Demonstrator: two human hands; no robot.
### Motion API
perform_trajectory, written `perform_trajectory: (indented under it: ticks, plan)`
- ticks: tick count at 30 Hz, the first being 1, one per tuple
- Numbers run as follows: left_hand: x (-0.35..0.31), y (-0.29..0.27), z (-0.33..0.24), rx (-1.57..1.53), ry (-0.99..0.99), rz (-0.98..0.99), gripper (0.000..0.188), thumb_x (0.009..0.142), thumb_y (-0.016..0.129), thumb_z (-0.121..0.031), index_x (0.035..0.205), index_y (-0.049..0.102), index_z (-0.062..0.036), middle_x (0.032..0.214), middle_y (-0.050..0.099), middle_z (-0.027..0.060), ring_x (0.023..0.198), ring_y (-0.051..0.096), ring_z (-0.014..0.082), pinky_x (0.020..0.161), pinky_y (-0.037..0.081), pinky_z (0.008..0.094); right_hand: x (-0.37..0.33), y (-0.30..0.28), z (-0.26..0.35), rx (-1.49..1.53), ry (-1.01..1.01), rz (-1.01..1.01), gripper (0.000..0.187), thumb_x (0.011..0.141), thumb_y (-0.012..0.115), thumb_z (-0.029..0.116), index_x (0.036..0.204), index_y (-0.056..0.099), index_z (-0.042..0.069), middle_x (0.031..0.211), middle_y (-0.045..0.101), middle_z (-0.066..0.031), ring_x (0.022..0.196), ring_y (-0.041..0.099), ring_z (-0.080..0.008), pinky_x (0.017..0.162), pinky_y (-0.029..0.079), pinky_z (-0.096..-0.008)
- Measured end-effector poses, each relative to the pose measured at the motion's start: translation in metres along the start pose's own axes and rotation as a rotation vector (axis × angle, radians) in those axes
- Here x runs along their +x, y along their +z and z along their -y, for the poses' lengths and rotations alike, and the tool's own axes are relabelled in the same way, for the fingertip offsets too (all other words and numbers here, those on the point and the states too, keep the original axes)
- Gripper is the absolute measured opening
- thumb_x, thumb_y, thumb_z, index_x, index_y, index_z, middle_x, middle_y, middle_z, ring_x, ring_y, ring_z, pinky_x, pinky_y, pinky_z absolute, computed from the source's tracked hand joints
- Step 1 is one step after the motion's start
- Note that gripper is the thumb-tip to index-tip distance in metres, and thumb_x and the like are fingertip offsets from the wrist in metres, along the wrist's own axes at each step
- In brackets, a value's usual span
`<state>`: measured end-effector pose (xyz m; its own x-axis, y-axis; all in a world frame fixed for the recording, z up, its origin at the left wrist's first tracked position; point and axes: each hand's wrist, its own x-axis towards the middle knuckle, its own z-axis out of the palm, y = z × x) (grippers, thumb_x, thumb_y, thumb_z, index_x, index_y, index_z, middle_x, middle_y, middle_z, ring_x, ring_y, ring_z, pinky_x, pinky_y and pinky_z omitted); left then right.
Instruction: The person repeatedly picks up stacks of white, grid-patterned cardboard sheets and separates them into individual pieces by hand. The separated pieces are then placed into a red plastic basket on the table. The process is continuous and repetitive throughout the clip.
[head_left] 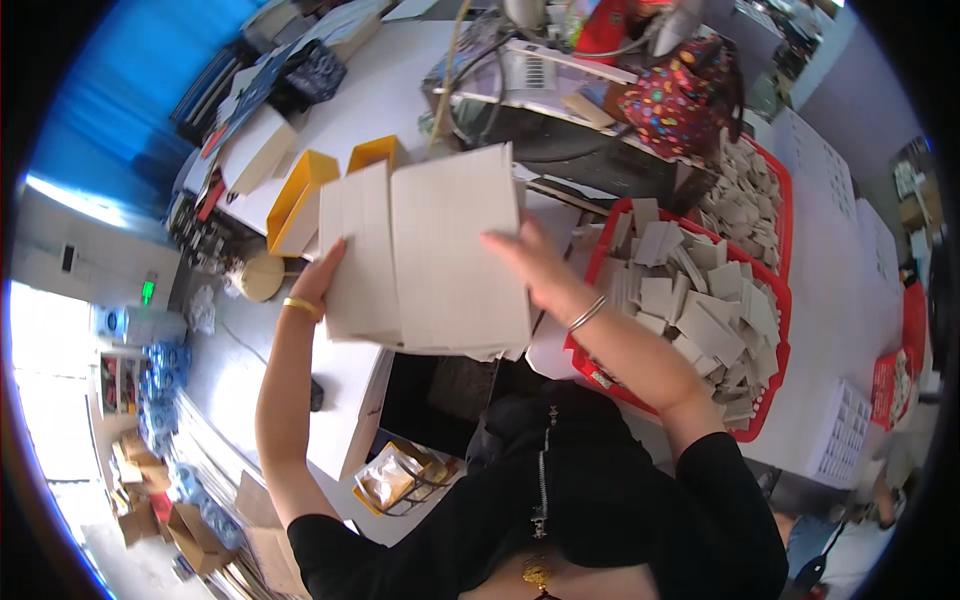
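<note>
Two pale grey-white blocks of card lie side by side between my hands, a narrower left block (358,250) and a wider right block (460,250). Fine parallel lines mark their surfaces. I cannot tell whether these are sheet faces or packed edges. My left hand (322,278), with a yellow bangle at the wrist, is closed on the left block's outer side. Gripping the right block's outer edge is my right hand (535,262), with its other fingers partly hidden behind. The blocks are raised in front of my chest, over the table's edge.
A red basket (778,385) heaped with flat white card pieces (710,320) stands right of my right forearm. Another red basket (785,205) of pieces sits behind it. Beyond the blocks are yellow bins (300,200), a machine with cables, and a patterned bag (680,100).
</note>
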<state>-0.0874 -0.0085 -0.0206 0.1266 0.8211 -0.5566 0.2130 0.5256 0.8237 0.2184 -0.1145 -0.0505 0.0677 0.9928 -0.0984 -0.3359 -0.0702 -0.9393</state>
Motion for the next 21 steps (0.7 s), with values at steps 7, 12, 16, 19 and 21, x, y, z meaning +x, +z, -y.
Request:
perform_trajectory:
  ticks: [7, 12, 16, 19, 21]
  plan:
    - [-0.004, -0.022, 0.049, 0.078, -0.043, 0.029, 0.05, 0.087, 0.058, -0.044, 0.114, 0.055, -0.0024, 0.101, 0.063, 0.0067, 0.088, 0.062, 0.0162, 0.077, 0.052, 0.0313, -0.05, 0.005, -0.067, -0.678, -0.106, -0.193, 0.079, 0.076, 0.064, 0.042, 0.135, 0.032, 0.0, 0.144, 0.007, -0.0327, 0.136, 0.006, -0.042, 0.106, 0.016, -0.0529]
    - [-0.022, 0.003, 0.039, 0.091, -0.002, 0.078, 0.052, 0.086, 0.062, -0.038, 0.114, 0.052, 0.004, 0.1, 0.062, 0.0107, 0.088, 0.062, 0.0183, 0.076, 0.052, 0.0327, -0.081, -0.007, -0.064, -0.321, -0.157, -0.142, 0.077, 0.076, 0.066, 0.027, 0.136, 0.027, -0.002, 0.132, 0.032, -0.029, 0.128, 0.028, -0.0365, 0.104, 0.026, -0.0437]
    - [-0.031, 0.021, 0.036, 0.119, 0.023, 0.148, 0.055, 0.085, 0.063, -0.036, 0.118, 0.048, 0.005, 0.105, 0.06, 0.0113, 0.093, 0.059, 0.0187, 0.078, 0.051, 0.0326, -0.102, -0.013, -0.038, -0.042, -0.034, -0.166, 0.08, 0.076, 0.066, 0.015, 0.138, 0.019, -0.003, 0.122, 0.041, -0.0205, 0.118, 0.039, -0.0253, 0.097, 0.035, -0.0393]
    - [-0.035, 0.036, 0.037, 0.115, 0.139, 0.051, 0.058, 0.084, 0.064, -0.035, 0.121, 0.044, 0.0052, 0.108, 0.058, 0.0111, 0.095, 0.058, 0.0193, 0.079, 0.05, 0.0324, -0.095, -0.016, -0.039, -0.042, -0.272, -0.266, 0.086, 0.077, 0.066, 0.013, 0.139, 0.01, -0.004, 0.122, 0.042, -0.0176, 0.114, 0.042, -0.0221, 0.094, 0.039, -0.0351]
    - [-0.033, 0.039, 0.036, 0.037, 0.312, 0.065, 0.057, 0.087, 0.06, -0.034, 0.125, 0.041, 0.0028, 0.111, 0.056, 0.0102, 0.099, 0.056, 0.0184, 0.083, 0.048, 0.032, -0.086, -0.02, -0.025, -0.1, -0.279, -0.267, 0.093, 0.076, 0.069, 0.014, 0.14, 0.005, -0.005, 0.124, 0.041, -0.0175, 0.115, 0.043, -0.0226, 0.096, 0.038, -0.0337]
